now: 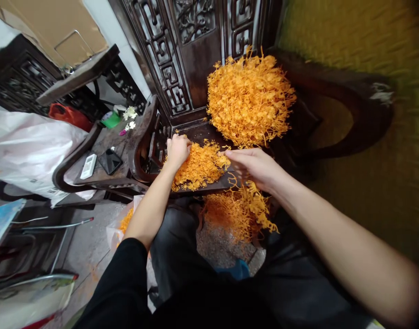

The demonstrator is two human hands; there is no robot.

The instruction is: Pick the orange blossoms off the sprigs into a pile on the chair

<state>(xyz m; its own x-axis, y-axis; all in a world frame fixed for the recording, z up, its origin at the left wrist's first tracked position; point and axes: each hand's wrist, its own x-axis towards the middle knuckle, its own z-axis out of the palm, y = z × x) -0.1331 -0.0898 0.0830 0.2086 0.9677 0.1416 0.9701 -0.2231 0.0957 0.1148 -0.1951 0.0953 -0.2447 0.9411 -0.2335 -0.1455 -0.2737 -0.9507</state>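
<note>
A low pile of orange plastic flower sprigs point(204, 167) lies on the dark wooden seat in front of me. My left hand point(178, 150) rests at the pile's left side, its fingers curled down into it; what they grip is hidden. On the pile's right, my right hand point(252, 165) is closed, thumb and finger pinched at an orange piece. A stringy bunch of orange sprigs point(257, 208) hangs below that hand, over the seat's front edge. Behind the right hand rises a big rounded heap of orange sprigs point(251, 98).
A carved wooden backrest point(200, 68) stands behind the seat. To the left, a small side table point(108, 137) bears a black phone-like object point(109, 161), a white device point(89, 166) and a roll of green tape point(111, 119). A blue object point(238, 269) is on the floor between my legs.
</note>
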